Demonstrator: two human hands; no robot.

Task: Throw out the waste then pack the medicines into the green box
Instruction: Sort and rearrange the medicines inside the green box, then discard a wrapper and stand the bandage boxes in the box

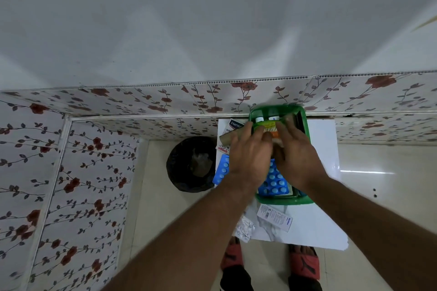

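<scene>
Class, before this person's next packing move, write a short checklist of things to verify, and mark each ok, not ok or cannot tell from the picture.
1. Green box on the white table: ok.
2. Both hands, left hand and right hand, over the box: ok.
3. All medicines packed: not ok; white carton and blue blister pack lie outside.
4. Waste thrown out: cannot tell; foil strip lies at the table edge.
5. Black bin beside table: ok.

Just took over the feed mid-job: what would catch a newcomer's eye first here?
Both hands, left hand and right hand, meet over the green box on the white table, pressing packets down inside it. Bright blue blister packs show beneath them. A black waste bin stands on the floor left of the table.
</scene>
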